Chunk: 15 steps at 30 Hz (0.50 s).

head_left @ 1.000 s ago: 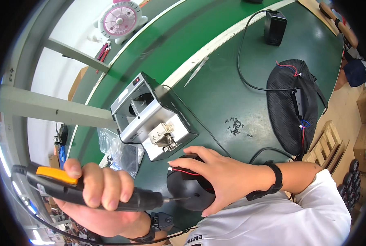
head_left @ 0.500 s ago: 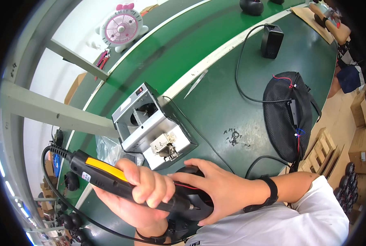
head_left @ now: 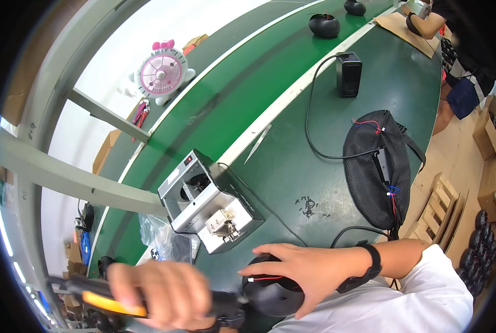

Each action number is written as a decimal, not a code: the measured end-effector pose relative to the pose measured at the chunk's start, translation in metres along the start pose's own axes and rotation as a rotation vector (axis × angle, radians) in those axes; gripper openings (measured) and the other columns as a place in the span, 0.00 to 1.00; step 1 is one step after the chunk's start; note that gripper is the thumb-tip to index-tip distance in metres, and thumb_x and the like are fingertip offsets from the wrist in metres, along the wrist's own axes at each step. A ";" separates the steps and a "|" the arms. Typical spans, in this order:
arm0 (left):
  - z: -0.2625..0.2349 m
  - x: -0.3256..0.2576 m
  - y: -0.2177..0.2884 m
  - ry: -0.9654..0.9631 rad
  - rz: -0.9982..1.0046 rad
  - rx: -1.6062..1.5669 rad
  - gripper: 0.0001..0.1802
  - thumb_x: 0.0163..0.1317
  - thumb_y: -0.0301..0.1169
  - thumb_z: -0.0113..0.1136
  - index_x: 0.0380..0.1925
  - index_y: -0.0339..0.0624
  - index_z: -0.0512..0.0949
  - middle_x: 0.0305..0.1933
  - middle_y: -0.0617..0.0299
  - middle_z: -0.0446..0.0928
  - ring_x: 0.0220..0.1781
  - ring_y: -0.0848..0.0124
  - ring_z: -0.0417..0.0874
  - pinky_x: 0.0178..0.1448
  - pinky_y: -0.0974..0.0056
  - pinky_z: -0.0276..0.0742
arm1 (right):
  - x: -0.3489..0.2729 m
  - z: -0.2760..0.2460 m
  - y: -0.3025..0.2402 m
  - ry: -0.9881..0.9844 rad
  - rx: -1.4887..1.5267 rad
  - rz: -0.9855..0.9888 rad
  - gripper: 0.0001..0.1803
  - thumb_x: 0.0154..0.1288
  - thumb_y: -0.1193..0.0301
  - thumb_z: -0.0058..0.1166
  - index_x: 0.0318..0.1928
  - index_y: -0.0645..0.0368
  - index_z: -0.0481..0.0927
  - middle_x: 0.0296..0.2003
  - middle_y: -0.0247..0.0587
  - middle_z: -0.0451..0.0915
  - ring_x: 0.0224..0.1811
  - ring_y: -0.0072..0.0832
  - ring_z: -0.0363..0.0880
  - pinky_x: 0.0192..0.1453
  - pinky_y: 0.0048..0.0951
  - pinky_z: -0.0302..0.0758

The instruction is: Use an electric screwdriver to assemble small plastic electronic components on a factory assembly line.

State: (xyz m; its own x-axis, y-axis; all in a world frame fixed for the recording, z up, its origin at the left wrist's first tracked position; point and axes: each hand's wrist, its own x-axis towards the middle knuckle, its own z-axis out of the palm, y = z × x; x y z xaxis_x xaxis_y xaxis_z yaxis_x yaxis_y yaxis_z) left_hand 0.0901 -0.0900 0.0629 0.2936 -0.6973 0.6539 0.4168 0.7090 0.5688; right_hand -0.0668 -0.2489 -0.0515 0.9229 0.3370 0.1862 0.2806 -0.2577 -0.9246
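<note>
My right hand [head_left: 309,272] lies spread over the top of a black dome-shaped housing [head_left: 275,294] at the near edge of the green counter [head_left: 325,166], fingers wide and flat, pressing it down rather than gripping it. A thin red wire [head_left: 264,278] crosses the shell just under my fingertips. My left hand [head_left: 164,294] is closed around an electric screwdriver [head_left: 114,302] with a black body and an orange panel, lying nearly level, its nose pointing at the housing's left side; the hand is motion-blurred, so I cannot tell whether the bit is touching.

I judge the housing to be a rigid moulded plastic shell, light and smooth, so it would likely skate or spin on the counter under sideways push from the driver. The broad top is the sensible hold, palm down, with fingers off the red wire, which looks thin and easy to pinch. The screwdriver seems the heavier piece and wants a full wrap around its barrel.

Just beyond the housing stands a grey metal screw feeder box [head_left: 209,208], with a scatter of small dark screws [head_left: 306,205] on the counter to its right. Farther right lies a black mesh bag [head_left: 378,166] with red and blue wires.
</note>
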 end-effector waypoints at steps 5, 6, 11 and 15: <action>-0.017 0.019 -0.005 0.597 0.134 0.568 0.33 0.68 0.67 0.42 0.38 0.45 0.71 0.17 0.68 0.67 0.14 0.73 0.63 0.24 0.66 0.63 | -0.013 -0.001 -0.009 0.100 0.000 -0.017 0.60 0.46 0.64 0.75 0.78 0.46 0.55 0.73 0.74 0.50 0.77 0.69 0.49 0.77 0.57 0.57; -0.029 0.016 -0.021 0.800 0.138 0.503 0.35 0.70 0.67 0.35 0.37 0.45 0.72 0.17 0.69 0.65 0.15 0.75 0.62 0.23 0.67 0.60 | -0.013 0.001 -0.010 0.124 -0.011 -0.052 0.58 0.46 0.64 0.75 0.78 0.45 0.55 0.74 0.73 0.50 0.77 0.69 0.49 0.77 0.57 0.56; -0.058 -0.002 -0.023 0.869 -0.092 0.566 0.38 0.69 0.68 0.33 0.40 0.43 0.74 0.17 0.68 0.65 0.16 0.73 0.63 0.24 0.66 0.64 | -0.010 0.015 -0.010 0.256 -0.059 0.007 0.54 0.45 0.55 0.79 0.72 0.45 0.63 0.71 0.66 0.56 0.75 0.64 0.55 0.76 0.56 0.60; -0.038 -0.015 0.015 0.799 -0.141 0.344 0.35 0.71 0.65 0.37 0.47 0.43 0.74 0.20 0.71 0.66 0.18 0.75 0.65 0.26 0.64 0.66 | -0.008 0.012 0.002 0.303 0.023 -0.030 0.56 0.39 0.56 0.82 0.70 0.51 0.66 0.68 0.49 0.66 0.76 0.55 0.56 0.74 0.49 0.65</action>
State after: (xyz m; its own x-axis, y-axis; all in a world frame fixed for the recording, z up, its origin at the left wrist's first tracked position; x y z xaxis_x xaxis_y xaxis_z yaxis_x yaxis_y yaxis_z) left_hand 0.1246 -0.0726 0.0427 0.8269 -0.5543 0.0948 0.2502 0.5136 0.8208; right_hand -0.0763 -0.2412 -0.0591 0.9517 0.0580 0.3014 0.3065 -0.2294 -0.9238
